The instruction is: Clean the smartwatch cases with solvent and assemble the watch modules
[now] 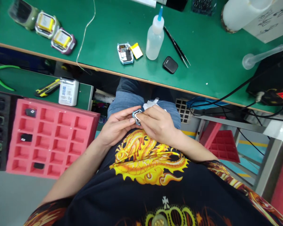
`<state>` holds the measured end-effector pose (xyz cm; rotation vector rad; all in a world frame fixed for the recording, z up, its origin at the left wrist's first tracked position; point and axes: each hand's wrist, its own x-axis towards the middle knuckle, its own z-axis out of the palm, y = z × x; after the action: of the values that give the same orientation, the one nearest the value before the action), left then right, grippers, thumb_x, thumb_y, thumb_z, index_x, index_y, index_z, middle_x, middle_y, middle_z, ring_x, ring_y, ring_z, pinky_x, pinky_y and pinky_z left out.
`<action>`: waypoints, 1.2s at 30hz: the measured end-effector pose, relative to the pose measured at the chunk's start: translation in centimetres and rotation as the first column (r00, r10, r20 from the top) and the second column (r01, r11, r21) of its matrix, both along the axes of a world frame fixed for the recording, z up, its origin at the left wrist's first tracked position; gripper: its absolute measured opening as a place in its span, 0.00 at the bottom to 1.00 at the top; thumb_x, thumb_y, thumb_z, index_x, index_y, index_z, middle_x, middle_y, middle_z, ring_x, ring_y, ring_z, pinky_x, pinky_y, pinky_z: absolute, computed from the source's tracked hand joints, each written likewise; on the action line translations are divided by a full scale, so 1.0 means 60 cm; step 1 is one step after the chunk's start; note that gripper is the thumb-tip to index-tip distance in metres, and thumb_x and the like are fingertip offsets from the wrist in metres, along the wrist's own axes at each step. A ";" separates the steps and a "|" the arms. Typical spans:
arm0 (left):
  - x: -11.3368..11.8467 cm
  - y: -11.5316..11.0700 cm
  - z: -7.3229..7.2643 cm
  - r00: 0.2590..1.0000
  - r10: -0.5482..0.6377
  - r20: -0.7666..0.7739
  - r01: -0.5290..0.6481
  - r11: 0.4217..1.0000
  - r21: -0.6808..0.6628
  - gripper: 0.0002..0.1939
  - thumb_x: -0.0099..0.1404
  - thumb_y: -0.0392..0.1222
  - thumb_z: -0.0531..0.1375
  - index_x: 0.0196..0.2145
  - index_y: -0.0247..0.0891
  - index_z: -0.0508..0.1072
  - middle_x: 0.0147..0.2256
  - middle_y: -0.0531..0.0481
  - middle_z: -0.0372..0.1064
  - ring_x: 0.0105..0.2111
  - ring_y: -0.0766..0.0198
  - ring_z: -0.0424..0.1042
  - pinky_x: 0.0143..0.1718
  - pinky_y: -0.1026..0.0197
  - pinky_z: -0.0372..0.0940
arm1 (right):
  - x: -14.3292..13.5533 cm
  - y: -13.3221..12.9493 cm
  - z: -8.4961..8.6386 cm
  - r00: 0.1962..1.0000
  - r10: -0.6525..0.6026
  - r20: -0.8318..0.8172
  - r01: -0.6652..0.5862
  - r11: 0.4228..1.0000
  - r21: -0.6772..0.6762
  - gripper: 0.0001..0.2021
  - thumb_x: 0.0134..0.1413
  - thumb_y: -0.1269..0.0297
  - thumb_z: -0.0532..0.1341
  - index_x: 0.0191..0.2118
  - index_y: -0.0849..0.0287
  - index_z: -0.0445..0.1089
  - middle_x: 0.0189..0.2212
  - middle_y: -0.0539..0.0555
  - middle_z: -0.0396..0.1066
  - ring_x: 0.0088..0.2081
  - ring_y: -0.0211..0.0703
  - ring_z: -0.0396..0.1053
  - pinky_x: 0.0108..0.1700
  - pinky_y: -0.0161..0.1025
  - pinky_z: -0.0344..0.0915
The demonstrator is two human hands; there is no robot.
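Observation:
Near my lap, my left hand (119, 125) grips a small blue watch-like case (136, 116) by its edges. The fingers of my right hand (157, 122) press a white cloth (151, 103) against the inside of that case; most of the cloth is bunched behind the hand. Above on the green bench (202, 44) lies an opened light-blue case (125, 54) with a yellow battery (136, 51) beside it. A clear bottle with a blue tip (154, 39) stands to their right. Close by are a black square piece (170, 65) and black tweezers (176, 46).
Three watch cases (46, 24) sit at the bench's back left. A pink foam tray (53, 138), a yellow cutter (47, 88) and a white box (68, 91) are at the left. Cables (228, 94) hang from a black device (271, 81) at the right.

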<state>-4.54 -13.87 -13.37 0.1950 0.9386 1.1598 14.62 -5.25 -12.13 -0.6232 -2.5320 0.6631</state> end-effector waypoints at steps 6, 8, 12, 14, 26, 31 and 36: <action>0.002 -0.002 -0.002 1.000 0.007 -0.003 -0.007 1.000 -0.002 0.22 0.65 0.33 0.73 0.56 0.40 0.84 0.47 0.43 0.82 0.44 0.58 0.82 0.47 0.54 0.82 | 0.005 -0.001 -0.003 0.998 -0.034 0.048 0.033 0.999 0.024 0.09 0.74 0.69 0.58 0.47 0.59 0.77 0.37 0.56 0.71 0.40 0.47 0.65 0.45 0.46 0.65; 0.002 -0.001 -0.002 1.000 0.002 0.001 -0.002 1.000 -0.005 0.21 0.65 0.32 0.73 0.56 0.40 0.84 0.48 0.43 0.83 0.45 0.58 0.82 0.48 0.55 0.82 | 0.003 0.000 -0.004 1.000 -0.008 0.027 0.008 1.000 0.014 0.09 0.74 0.70 0.58 0.45 0.59 0.78 0.35 0.56 0.71 0.39 0.46 0.65 0.43 0.45 0.65; 0.000 -0.001 0.000 0.999 -0.011 0.034 0.011 1.000 0.005 0.21 0.66 0.32 0.72 0.56 0.40 0.84 0.47 0.43 0.83 0.44 0.58 0.83 0.48 0.57 0.81 | -0.002 0.001 -0.003 0.984 -0.025 -0.174 0.002 0.992 -0.130 0.10 0.73 0.71 0.59 0.45 0.58 0.79 0.34 0.54 0.73 0.37 0.43 0.69 0.42 0.43 0.68; -0.003 -0.002 0.002 0.998 -0.030 0.061 0.028 0.999 0.027 0.21 0.67 0.33 0.71 0.57 0.40 0.83 0.47 0.43 0.83 0.43 0.57 0.83 0.47 0.55 0.81 | 0.000 0.001 0.002 0.953 -0.094 -0.288 0.012 0.961 -0.275 0.10 0.73 0.70 0.60 0.47 0.58 0.80 0.35 0.53 0.74 0.37 0.40 0.71 0.41 0.41 0.70; -0.017 -0.008 0.010 0.981 -0.125 0.148 0.113 0.990 0.086 0.23 0.68 0.39 0.71 0.59 0.39 0.81 0.46 0.37 0.83 0.40 0.46 0.85 0.45 0.47 0.79 | 0.007 0.012 0.007 0.849 -0.441 -0.291 0.181 0.760 -0.624 0.10 0.68 0.60 0.65 0.44 0.55 0.85 0.33 0.52 0.73 0.33 0.39 0.69 0.35 0.40 0.68; -0.019 -0.007 0.009 0.977 -0.136 0.167 0.122 0.988 0.090 0.23 0.68 0.39 0.70 0.60 0.38 0.81 0.44 0.37 0.84 0.39 0.45 0.85 0.47 0.44 0.79 | 0.004 0.014 0.005 0.846 -0.448 -0.289 0.163 0.734 -0.660 0.09 0.69 0.61 0.65 0.45 0.55 0.85 0.34 0.52 0.73 0.34 0.39 0.70 0.35 0.39 0.67; -0.020 -0.005 0.011 0.971 -0.157 0.178 0.142 0.986 0.092 0.22 0.67 0.39 0.70 0.58 0.37 0.81 0.43 0.37 0.84 0.38 0.46 0.85 0.46 0.46 0.78 | 0.002 0.016 0.005 0.852 -0.456 -0.257 0.185 0.722 -0.667 0.10 0.69 0.59 0.66 0.44 0.56 0.85 0.34 0.52 0.74 0.35 0.39 0.71 0.36 0.39 0.67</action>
<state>-5.77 -14.15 -12.71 0.2144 0.7030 1.0564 14.76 -4.32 -11.81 -1.0071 -1.7140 1.3539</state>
